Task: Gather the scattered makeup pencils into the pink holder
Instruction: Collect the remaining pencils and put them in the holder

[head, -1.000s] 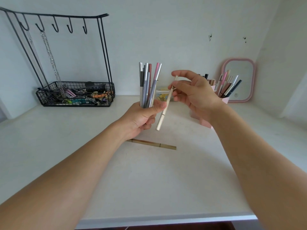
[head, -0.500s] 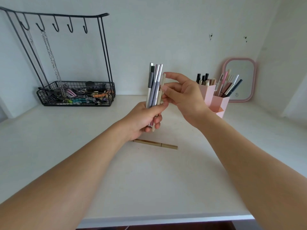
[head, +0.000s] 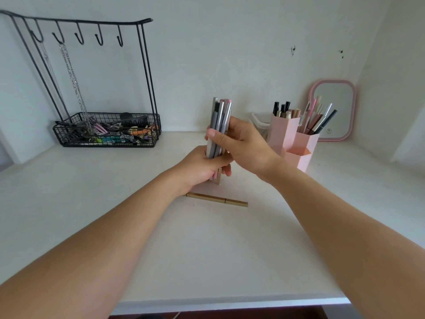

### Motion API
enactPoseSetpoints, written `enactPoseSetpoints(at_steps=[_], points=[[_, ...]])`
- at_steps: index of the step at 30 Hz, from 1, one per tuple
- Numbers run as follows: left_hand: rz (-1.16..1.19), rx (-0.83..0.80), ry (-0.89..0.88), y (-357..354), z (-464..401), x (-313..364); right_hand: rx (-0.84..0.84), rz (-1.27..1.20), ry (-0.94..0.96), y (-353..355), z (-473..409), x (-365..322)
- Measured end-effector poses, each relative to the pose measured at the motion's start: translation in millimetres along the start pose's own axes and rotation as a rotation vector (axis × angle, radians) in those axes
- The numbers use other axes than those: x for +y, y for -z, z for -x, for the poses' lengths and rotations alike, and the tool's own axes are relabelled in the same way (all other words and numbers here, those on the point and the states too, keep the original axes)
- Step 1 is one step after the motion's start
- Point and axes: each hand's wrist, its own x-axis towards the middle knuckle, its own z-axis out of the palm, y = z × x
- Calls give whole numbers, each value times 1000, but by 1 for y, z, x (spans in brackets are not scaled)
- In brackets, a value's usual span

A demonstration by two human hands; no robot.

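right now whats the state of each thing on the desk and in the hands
bundle of pencils: upright, gripped by both hands
left hand: closed round the bundle's lower part
right hand: closed round the bundle's middle
gold pencil: lying flat on the desk, loose
pink holder: standing, back compartments filled, front one looks empty
wire basket: full of clips
mirror: upright against the wall

White desk [head: 207, 261] fills the lower frame, front edge along the bottom. Plain white wall [head: 207, 54] behind, two dark marks [head: 293, 50] upper right. Side wall [head: 395, 65] closes the right edge, forming a corner. Soft, even light, faint shadows.
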Motion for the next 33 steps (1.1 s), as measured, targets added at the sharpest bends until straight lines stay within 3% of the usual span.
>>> enactPoseSetpoints(at_steps=[7, 11, 15, 17, 20, 24, 27, 30, 33], points=[[-37, 40, 20, 3, 0, -1, -115, 140, -130, 1, -1, 2], [343, 277, 68, 12, -5, 3, -42, 327, -305, 8, 0, -5], [552, 478, 153, 26, -10, 2, -425, 567, -294, 2, 8, -7], [584, 528, 166, 29, -11, 1, -532, 635, -253, -7, 12, -3], [608, 596, 134, 30, -12, 0, -539, 685, -207, -9, 11, 0], [676, 713, 97, 34, -13, 2, -472, 799, -290, 16, 6, 0], [672, 653, 113, 34, -11, 2, -309, 590, -341, 30, 3, -1], [623, 403, 116, 25, -7, 3, -119, 183, -286, 31, -1, -3], [501, 206, 93, 13, -3, 5, 10, -44, -213, 29, -4, -6]])
